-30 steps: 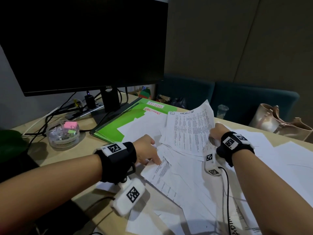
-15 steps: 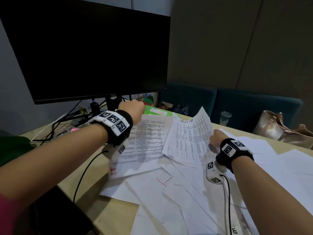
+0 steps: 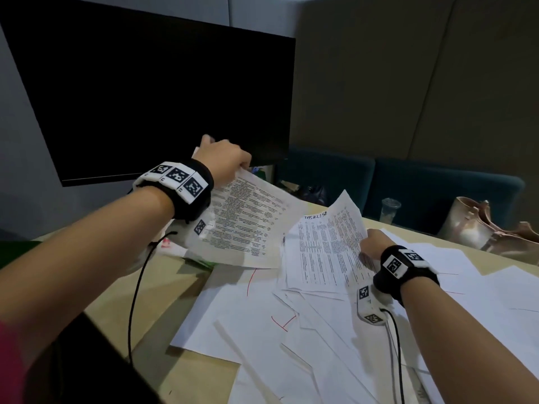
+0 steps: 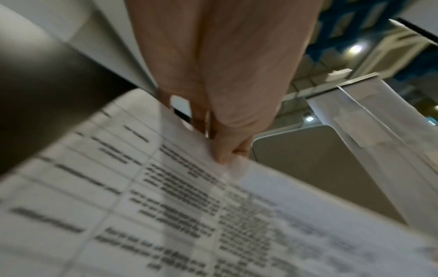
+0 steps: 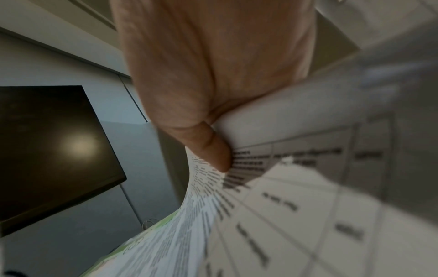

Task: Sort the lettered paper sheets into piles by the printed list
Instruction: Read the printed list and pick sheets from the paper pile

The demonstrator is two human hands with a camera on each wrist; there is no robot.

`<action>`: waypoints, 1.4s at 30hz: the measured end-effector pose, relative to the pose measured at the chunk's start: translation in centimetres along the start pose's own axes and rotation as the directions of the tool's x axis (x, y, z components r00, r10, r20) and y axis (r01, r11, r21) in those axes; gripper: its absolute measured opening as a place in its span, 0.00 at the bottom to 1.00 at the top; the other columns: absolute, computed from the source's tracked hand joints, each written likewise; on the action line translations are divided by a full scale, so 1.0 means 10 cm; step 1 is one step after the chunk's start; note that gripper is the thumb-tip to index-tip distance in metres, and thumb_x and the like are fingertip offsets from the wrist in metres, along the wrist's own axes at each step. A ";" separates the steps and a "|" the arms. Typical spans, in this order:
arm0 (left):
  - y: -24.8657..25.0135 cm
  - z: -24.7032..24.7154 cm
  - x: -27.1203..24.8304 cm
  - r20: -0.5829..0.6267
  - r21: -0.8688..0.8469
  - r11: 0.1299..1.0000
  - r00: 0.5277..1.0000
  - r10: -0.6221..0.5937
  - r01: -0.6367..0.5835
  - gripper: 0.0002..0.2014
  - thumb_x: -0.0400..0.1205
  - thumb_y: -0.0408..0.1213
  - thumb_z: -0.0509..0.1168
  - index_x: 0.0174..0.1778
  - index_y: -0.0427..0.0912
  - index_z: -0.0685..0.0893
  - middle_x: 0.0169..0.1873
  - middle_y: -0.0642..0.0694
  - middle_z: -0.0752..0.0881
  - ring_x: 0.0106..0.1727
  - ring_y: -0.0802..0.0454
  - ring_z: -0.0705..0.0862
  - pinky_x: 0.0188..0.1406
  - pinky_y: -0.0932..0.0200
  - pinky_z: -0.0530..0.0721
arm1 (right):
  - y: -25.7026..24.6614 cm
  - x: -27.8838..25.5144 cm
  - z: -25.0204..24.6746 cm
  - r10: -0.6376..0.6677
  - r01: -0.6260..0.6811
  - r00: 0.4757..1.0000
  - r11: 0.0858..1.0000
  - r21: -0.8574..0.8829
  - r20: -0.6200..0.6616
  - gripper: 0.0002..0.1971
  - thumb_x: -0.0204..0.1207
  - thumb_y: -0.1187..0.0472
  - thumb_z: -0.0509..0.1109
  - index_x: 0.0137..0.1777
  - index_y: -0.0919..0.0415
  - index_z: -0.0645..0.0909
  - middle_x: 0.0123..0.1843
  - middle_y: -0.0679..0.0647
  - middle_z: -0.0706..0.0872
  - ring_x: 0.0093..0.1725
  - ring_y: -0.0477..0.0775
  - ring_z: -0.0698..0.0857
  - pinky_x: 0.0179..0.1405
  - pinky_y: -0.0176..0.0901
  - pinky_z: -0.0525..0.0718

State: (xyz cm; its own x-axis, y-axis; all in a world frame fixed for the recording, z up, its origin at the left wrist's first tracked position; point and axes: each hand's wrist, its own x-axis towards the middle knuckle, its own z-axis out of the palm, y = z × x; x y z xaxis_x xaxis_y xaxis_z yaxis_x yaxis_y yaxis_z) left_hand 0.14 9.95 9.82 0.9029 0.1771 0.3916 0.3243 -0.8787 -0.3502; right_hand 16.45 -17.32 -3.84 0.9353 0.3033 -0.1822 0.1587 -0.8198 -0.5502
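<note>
Head view: the left hand (image 3: 223, 158), at frame centre before the dark monitor (image 3: 151, 91), pinches the top edge of a printed sheet (image 3: 248, 220) lifted off the desk (image 3: 122, 301). At right, the right hand (image 3: 374, 243) grips the task list (image 3: 323, 249) above loose sheets (image 3: 262, 322).

Left wrist view: thumb and fingers (image 4: 225, 150) clamp the sheet's edge.

Right wrist view: the thumb (image 5: 208, 148) presses the curled list.

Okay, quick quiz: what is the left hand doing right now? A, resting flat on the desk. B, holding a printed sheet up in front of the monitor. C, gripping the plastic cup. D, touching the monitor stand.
B: the left hand pinches the top edge of a printed sheet lifted off the desk in front of the black monitor; the wrist view shows its fingers on the paper's edge.
</note>
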 end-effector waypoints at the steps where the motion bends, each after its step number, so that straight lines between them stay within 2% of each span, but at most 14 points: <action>1: 0.01 -0.03 0.02 -0.013 0.057 0.997 0.998 0.057 -0.056 0.14 0.82 0.29 0.61 0.56 0.53 0.79 0.55 0.52 0.81 0.64 0.47 0.75 0.71 0.41 0.60 | 0.00 0.02 0.01 0.006 -0.006 1.000 1.000 0.017 0.003 0.14 0.82 0.68 0.55 0.62 0.69 0.77 0.60 0.63 0.83 0.52 0.61 0.79 0.52 0.47 0.77; 8: 0.10 -0.27 0.23 -0.096 0.124 0.972 0.972 0.213 -0.201 0.15 0.80 0.30 0.63 0.57 0.55 0.79 0.57 0.54 0.79 0.71 0.49 0.68 0.76 0.36 0.51 | -0.01 0.07 0.04 0.017 -0.042 0.996 0.955 0.293 0.086 0.13 0.74 0.79 0.52 0.48 0.69 0.77 0.40 0.62 0.82 0.37 0.60 0.80 0.30 0.41 0.74; 11: 0.10 -0.39 0.31 -0.149 0.108 0.970 0.962 0.231 -0.216 0.13 0.81 0.32 0.63 0.56 0.55 0.80 0.55 0.55 0.80 0.71 0.49 0.68 0.76 0.36 0.50 | -0.01 0.12 0.05 -0.009 -0.034 0.992 0.944 0.327 0.128 0.16 0.69 0.78 0.55 0.50 0.66 0.79 0.50 0.65 0.86 0.48 0.66 0.85 0.47 0.53 0.85; 13: 0.10 -0.46 0.36 -0.195 0.081 0.970 0.950 0.242 -0.230 0.12 0.82 0.32 0.62 0.53 0.55 0.81 0.54 0.56 0.80 0.70 0.49 0.69 0.76 0.36 0.51 | -0.01 0.13 0.05 -0.027 -0.015 0.987 0.966 0.259 0.158 0.18 0.68 0.75 0.58 0.56 0.64 0.80 0.55 0.63 0.86 0.54 0.67 0.85 0.60 0.61 0.83; 16: 0.18 -0.48 0.42 -0.177 0.047 0.963 0.946 0.270 -0.266 0.12 0.82 0.32 0.61 0.51 0.55 0.81 0.53 0.56 0.80 0.68 0.49 0.69 0.74 0.38 0.55 | -0.02 0.11 0.05 -0.010 -0.023 0.987 0.979 0.204 0.158 0.16 0.73 0.72 0.60 0.60 0.64 0.80 0.57 0.61 0.85 0.56 0.64 0.84 0.61 0.56 0.82; 20: 0.48 -0.33 0.42 -0.124 0.036 0.926 0.918 0.376 -0.375 0.10 0.81 0.33 0.63 0.49 0.56 0.82 0.50 0.58 0.80 0.64 0.51 0.70 0.68 0.42 0.60 | 0.00 0.11 0.07 -0.022 -0.012 0.989 0.973 0.232 0.143 0.11 0.81 0.62 0.59 0.56 0.64 0.80 0.53 0.58 0.85 0.45 0.56 0.82 0.49 0.44 0.78; 23: 0.77 -0.10 0.40 -0.119 -0.003 0.902 0.896 0.428 -0.431 0.10 0.81 0.34 0.63 0.51 0.56 0.83 0.50 0.59 0.81 0.63 0.52 0.70 0.65 0.46 0.61 | 0.08 0.19 0.11 -0.011 -0.028 0.993 0.945 0.326 0.116 0.22 0.86 0.49 0.54 0.64 0.67 0.79 0.51 0.54 0.85 0.49 0.57 0.80 0.54 0.45 0.76; 25: 0.97 0.05 0.38 -0.111 -0.041 0.887 0.885 0.453 -0.459 0.11 0.82 0.35 0.63 0.53 0.57 0.83 0.51 0.58 0.82 0.63 0.51 0.70 0.65 0.47 0.62 | 0.13 0.20 0.13 0.019 -0.065 0.992 0.918 0.390 0.122 0.31 0.83 0.38 0.50 0.69 0.62 0.78 0.38 0.47 0.87 0.40 0.53 0.79 0.44 0.44 0.77; 27: 1.15 0.19 0.36 -0.056 -0.075 0.871 0.874 0.482 -0.485 0.10 0.83 0.36 0.63 0.54 0.57 0.82 0.53 0.59 0.82 0.63 0.51 0.70 0.66 0.47 0.63 | 0.26 0.35 0.19 0.043 -0.103 0.989 0.878 0.467 0.139 0.39 0.75 0.28 0.49 0.73 0.56 0.76 0.54 0.50 0.88 0.52 0.56 0.84 0.58 0.51 0.80; 29: 1.29 0.29 0.32 -0.002 -0.093 0.859 0.863 0.506 -0.504 0.09 0.84 0.37 0.63 0.54 0.56 0.82 0.53 0.59 0.83 0.63 0.51 0.70 0.65 0.48 0.65 | 0.40 0.55 0.26 0.035 -0.112 0.987 0.843 0.526 0.154 0.45 0.68 0.24 0.47 0.77 0.54 0.72 0.73 0.53 0.79 0.70 0.58 0.78 0.74 0.59 0.71; 34: 1.50 0.46 0.24 0.066 -0.134 0.824 0.824 0.562 -0.551 0.11 0.85 0.35 0.60 0.59 0.52 0.81 0.57 0.54 0.83 0.63 0.50 0.70 0.62 0.50 0.68 | 0.29 0.34 0.19 0.050 -0.136 0.985 0.820 0.556 0.167 0.44 0.75 0.27 0.44 0.80 0.59 0.66 0.77 0.54 0.74 0.76 0.59 0.72 0.78 0.60 0.65; 37: 1.54 0.49 0.18 0.122 -0.245 0.841 0.846 0.520 -0.482 0.21 0.83 0.37 0.64 0.73 0.48 0.71 0.69 0.47 0.75 0.70 0.47 0.68 0.67 0.49 0.69 | 0.26 0.27 0.18 0.083 -0.174 0.980 0.801 0.572 0.181 0.41 0.78 0.29 0.44 0.80 0.59 0.65 0.77 0.53 0.73 0.76 0.58 0.72 0.79 0.59 0.64; 40: 1.44 0.52 0.06 0.263 -0.389 0.894 0.904 0.338 -0.221 0.40 0.77 0.50 0.71 0.81 0.44 0.59 0.78 0.43 0.63 0.78 0.42 0.63 0.72 0.42 0.70 | 0.27 0.26 0.18 0.104 -0.210 0.972 0.788 0.578 0.211 0.41 0.78 0.29 0.45 0.79 0.59 0.67 0.72 0.49 0.77 0.73 0.57 0.76 0.78 0.55 0.67; 42: 1.33 0.55 -0.08 0.470 -0.370 0.924 0.838 0.278 -0.098 0.46 0.76 0.62 0.67 0.83 0.43 0.56 0.81 0.42 0.58 0.80 0.41 0.61 0.74 0.38 0.68 | 0.29 0.30 0.20 0.107 -0.207 0.973 0.791 0.575 0.203 0.34 0.79 0.29 0.46 0.74 0.52 0.70 0.57 0.43 0.83 0.61 0.48 0.81 0.75 0.48 0.69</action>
State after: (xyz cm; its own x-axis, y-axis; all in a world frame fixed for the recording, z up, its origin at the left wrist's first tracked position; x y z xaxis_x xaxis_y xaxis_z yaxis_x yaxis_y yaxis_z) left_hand 5.29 0.57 0.14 0.9791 0.1128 -0.1691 0.1063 -0.9932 -0.0472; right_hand 19.13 -17.79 -7.61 0.8631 0.3058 -0.4019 -0.2503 -0.4322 -0.8663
